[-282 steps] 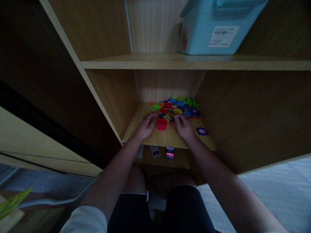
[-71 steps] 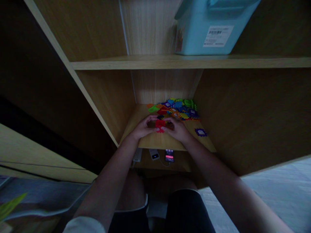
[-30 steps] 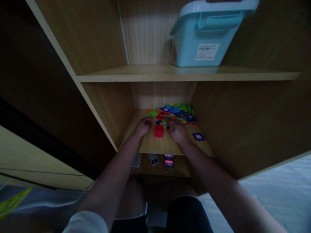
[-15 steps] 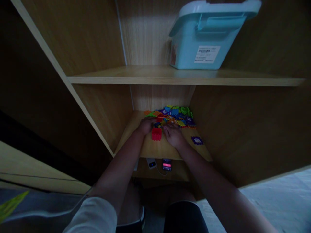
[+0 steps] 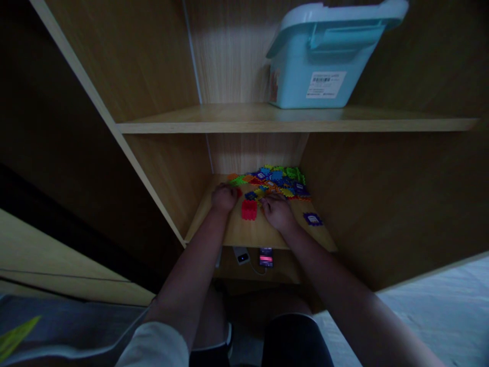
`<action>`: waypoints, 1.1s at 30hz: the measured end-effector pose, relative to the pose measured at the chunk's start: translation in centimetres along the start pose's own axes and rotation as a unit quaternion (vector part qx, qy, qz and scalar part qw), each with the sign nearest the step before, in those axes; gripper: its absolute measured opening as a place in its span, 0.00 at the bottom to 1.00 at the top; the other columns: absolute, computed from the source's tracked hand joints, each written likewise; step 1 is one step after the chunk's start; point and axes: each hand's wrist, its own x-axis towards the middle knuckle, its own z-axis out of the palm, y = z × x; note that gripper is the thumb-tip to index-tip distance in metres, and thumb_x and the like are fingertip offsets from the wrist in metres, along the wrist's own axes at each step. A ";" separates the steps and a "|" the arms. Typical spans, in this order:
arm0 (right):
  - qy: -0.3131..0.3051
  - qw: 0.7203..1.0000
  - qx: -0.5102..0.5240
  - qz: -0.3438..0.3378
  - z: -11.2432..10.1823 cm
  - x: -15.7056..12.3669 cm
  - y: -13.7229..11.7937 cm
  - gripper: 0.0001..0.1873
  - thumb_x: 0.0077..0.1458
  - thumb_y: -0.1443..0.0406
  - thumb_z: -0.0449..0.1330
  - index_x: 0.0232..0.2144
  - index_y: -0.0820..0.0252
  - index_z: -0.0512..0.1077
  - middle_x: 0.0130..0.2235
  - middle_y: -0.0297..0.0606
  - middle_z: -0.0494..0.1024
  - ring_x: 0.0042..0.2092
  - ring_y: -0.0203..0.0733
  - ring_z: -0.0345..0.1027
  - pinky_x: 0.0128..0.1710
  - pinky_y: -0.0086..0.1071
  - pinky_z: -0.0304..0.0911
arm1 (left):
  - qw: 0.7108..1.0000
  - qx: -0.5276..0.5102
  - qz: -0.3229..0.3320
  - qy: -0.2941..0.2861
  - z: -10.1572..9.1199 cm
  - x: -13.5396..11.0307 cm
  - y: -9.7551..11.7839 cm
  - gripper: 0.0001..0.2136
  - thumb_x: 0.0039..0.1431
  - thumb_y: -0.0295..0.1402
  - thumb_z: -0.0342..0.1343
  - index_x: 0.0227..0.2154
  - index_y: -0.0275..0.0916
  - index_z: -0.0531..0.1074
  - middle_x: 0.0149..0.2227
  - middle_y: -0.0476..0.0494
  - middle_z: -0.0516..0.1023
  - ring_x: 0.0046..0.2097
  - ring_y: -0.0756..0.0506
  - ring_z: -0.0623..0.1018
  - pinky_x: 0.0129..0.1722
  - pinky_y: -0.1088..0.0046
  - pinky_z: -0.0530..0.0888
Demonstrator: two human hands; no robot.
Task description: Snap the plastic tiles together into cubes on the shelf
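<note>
Just left of the loose pile, my left hand is closed, with a small red toothed plastic piece at its fingertips. My right hand has its fingers curled at the front edge of the pile; what they hold, if anything, is hidden. The pile of toothed interlocking plastic pieces is blue, yellow, green, orange and purple. Between my hands stands a red stack of toothed pieces. A purple piece with a white picture lies alone at the right.
A light blue lidded bin stands on the upper shelf, above my hands. Below the lower board lie a phone with a lit screen and a white device on a cable. Cabinet walls flank both sides.
My left hand has drawn left, away from the pile, with the red piece at its fingers. My right hand has shifted slightly right and curled more. The red stack stays in place.
</note>
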 end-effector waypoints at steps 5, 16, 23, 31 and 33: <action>-0.010 1.000 0.001 0.004 -0.1 0.1 0.0 0.22 0.75 0.59 0.49 0.37 0.56 0.80 0.41 0.44 0.83 0.49 0.49 0.75 0.59 0.44 0.64 | 0.996 -0.031 -0.085 0.016 -0.3 0.2 -0.5 0.29 0.55 0.53 0.67 0.46 0.29 0.76 0.54 0.21 0.76 0.64 0.22 0.67 0.63 0.48 0.64; -0.010 1.000 -0.026 0.013 -0.2 0.2 0.0 0.22 0.75 0.58 0.48 0.36 0.56 0.79 0.42 0.45 0.83 0.49 0.50 0.75 0.57 0.44 0.65 | 0.993 -0.089 -0.081 0.018 0.2 0.5 -2.3 0.23 0.46 0.52 0.73 0.33 0.39 0.74 0.40 0.32 0.80 0.53 0.27 0.78 0.53 0.50 0.70; -0.006 0.997 -0.032 0.069 -0.3 0.0 -0.1 0.17 0.72 0.60 0.53 0.40 0.58 0.80 0.47 0.47 0.83 0.51 0.52 0.73 0.57 0.43 0.64 | 0.923 -0.368 -0.091 0.060 0.5 0.9 -1.3 0.17 0.51 0.40 0.73 0.32 0.40 0.70 0.32 0.45 0.78 0.37 0.43 0.78 0.42 0.66 0.72; 0.108 0.992 0.062 0.003 -2.1 -0.2 -1.0 0.13 0.70 0.63 0.54 0.47 0.56 0.78 0.47 0.45 0.82 0.50 0.53 0.72 0.53 0.45 0.66 | 0.845 -0.530 -0.038 0.057 -0.7 0.3 1.3 0.22 0.50 0.46 0.75 0.39 0.39 0.75 0.39 0.45 0.83 0.40 0.48 0.80 0.46 0.71 0.74; 0.123 0.990 0.067 -0.020 -2.6 -0.3 -1.6 0.12 0.70 0.64 0.55 0.48 0.56 0.77 0.47 0.44 0.82 0.50 0.53 0.72 0.53 0.46 0.66 | 0.830 -0.554 -0.048 0.049 -1.3 0.0 1.9 0.23 0.49 0.48 0.75 0.39 0.38 0.77 0.40 0.44 0.84 0.40 0.49 0.81 0.46 0.71 0.74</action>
